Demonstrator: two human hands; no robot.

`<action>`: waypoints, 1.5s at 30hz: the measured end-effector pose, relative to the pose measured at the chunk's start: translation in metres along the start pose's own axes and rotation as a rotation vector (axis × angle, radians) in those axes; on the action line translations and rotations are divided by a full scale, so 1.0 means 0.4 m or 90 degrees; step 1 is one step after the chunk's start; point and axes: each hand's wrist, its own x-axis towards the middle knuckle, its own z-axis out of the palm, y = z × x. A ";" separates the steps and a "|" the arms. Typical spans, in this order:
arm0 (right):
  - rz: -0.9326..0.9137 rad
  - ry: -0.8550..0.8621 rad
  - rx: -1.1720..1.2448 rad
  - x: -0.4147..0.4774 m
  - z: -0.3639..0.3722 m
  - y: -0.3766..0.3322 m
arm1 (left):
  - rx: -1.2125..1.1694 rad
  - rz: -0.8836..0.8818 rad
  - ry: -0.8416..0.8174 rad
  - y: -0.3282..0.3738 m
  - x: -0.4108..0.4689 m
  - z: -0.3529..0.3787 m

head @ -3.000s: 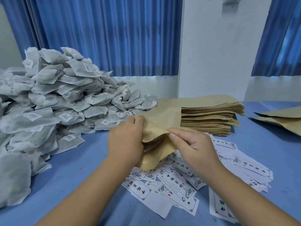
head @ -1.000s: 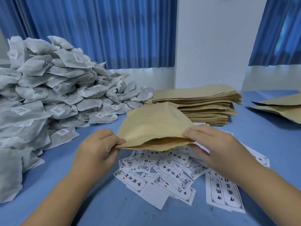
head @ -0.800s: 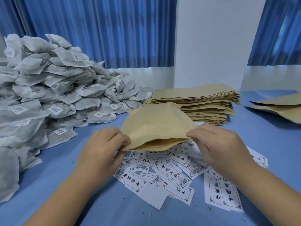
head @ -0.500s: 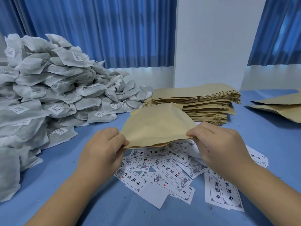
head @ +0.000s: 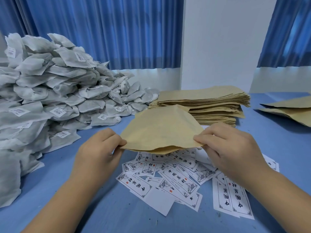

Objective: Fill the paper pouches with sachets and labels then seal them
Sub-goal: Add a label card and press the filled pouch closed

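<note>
Blue tabletop (head: 117,216), frame centre: tan paper pouch (head: 161,130) pinched at near corners by left hand (head: 97,153) and right hand (head: 230,152), over white printed labels (head: 178,179). Risk: crooked seal from uneven pressing.

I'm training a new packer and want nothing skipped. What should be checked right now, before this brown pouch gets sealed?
1. Left hand pinches one corner of the pouch mouth: ok.
2. Right hand pinches the other corner: ok.
3. Mouth edges lie flush: not ok, a gap sags in the middle.
4. Pouch filled: cannot tell, the inside is hidden.
5. Nothing sticks out of the mouth: ok.
</note>
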 end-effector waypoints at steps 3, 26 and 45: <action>-0.009 0.004 -0.008 0.002 0.006 -0.006 | 0.035 0.008 0.000 0.001 0.002 0.005; -0.006 -0.082 -0.014 0.017 0.052 -0.062 | 0.043 0.157 -0.103 0.054 0.008 0.056; -0.055 -0.076 -0.075 0.020 0.074 -0.107 | 0.029 0.228 -0.106 0.093 0.011 0.084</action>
